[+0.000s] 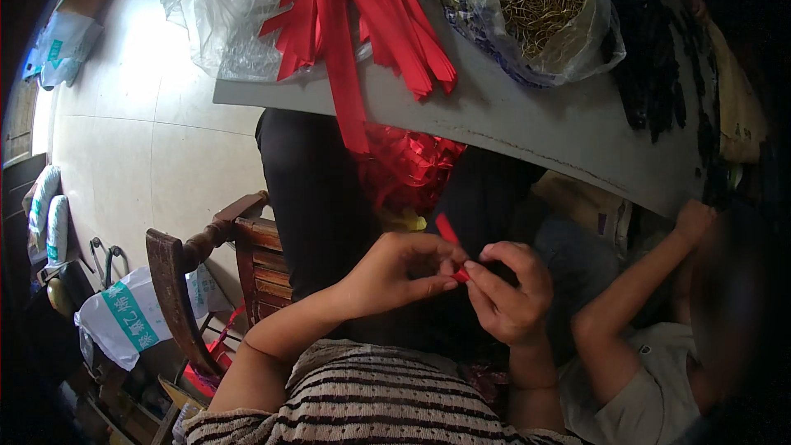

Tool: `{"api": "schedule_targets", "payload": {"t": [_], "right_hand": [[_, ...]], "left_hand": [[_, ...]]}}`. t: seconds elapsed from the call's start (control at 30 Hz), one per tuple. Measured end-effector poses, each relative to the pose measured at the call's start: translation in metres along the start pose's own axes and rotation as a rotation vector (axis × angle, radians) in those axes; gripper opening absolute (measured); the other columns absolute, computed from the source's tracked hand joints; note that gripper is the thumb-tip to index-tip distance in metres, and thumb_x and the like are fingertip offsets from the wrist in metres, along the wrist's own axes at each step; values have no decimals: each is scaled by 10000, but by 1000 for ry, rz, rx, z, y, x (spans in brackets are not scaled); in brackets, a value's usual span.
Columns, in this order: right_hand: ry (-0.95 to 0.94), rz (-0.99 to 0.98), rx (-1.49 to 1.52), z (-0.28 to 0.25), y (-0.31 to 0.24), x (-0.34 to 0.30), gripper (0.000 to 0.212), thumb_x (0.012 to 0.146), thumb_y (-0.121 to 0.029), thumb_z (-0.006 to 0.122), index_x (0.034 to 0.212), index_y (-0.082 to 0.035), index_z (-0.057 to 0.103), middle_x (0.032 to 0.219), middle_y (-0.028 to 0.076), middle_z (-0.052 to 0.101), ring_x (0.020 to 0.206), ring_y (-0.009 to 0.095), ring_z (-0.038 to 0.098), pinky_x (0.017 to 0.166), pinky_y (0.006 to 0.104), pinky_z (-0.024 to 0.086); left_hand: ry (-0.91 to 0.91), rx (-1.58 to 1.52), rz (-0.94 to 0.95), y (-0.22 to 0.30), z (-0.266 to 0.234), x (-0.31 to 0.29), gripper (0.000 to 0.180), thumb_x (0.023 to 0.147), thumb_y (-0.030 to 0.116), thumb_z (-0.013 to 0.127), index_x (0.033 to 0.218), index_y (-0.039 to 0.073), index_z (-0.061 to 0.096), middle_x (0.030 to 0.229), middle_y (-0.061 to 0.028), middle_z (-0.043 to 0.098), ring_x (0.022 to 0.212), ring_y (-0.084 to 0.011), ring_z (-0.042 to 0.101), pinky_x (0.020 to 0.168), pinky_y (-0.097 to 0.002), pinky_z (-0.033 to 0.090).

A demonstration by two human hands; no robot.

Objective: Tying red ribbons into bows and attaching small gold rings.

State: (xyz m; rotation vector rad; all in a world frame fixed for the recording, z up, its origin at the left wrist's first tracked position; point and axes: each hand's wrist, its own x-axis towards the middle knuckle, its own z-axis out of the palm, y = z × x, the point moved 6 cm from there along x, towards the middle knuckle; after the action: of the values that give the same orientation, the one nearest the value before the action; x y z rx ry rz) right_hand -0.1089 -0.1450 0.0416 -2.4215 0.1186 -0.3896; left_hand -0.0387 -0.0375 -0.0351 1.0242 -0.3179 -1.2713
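Note:
Above my lap, a short red ribbon [447, 229] is pinched between both hands, its free end sticking up. My left hand [405, 270] grips it with thumb and fingertips. From the other side my right hand [512, 292] closes on the same ribbon, fingertips almost touching the left ones. A small red fold shows between them; its exact shape is hidden by the fingers. Beyond the hands, a heap of shiny red ribbon pieces [412, 166] lies between my knees. On the table, a bundle of long flat red ribbons [342, 29] hangs partly over the near edge.
A grey table [494, 128] stands in front, with a clear plastic bag of gold wire-like pieces [540, 0] and black strips [647, 58] on it. A wooden chair [177, 280] and white sacks [128, 317] are at left. Another person's arm [634, 288] rests at right.

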Motion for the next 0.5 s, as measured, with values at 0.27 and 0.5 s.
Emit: {"api": "schedule_targets", "payload": {"t": [0.27,0.5], "right_hand": [[-171,274,430,17,24,-10,197,709,8,716,886,-13,632,887,116,613,714,199,630,584,272,507],[-106,354,512,17,27,-1,123,746,4,688,846,-6,616,835,97,623,658,170,624,559,256,489]], "left_hand": [[52,535,187,18,0,-1,84,735,10,676,806,3,633,755,-86,618,606,-135,592,544,-241,470],[125,579,231,24,-3,6,99,726,12,677,817,11,636,718,-77,595,639,-148,589,552,-254,466]]}}
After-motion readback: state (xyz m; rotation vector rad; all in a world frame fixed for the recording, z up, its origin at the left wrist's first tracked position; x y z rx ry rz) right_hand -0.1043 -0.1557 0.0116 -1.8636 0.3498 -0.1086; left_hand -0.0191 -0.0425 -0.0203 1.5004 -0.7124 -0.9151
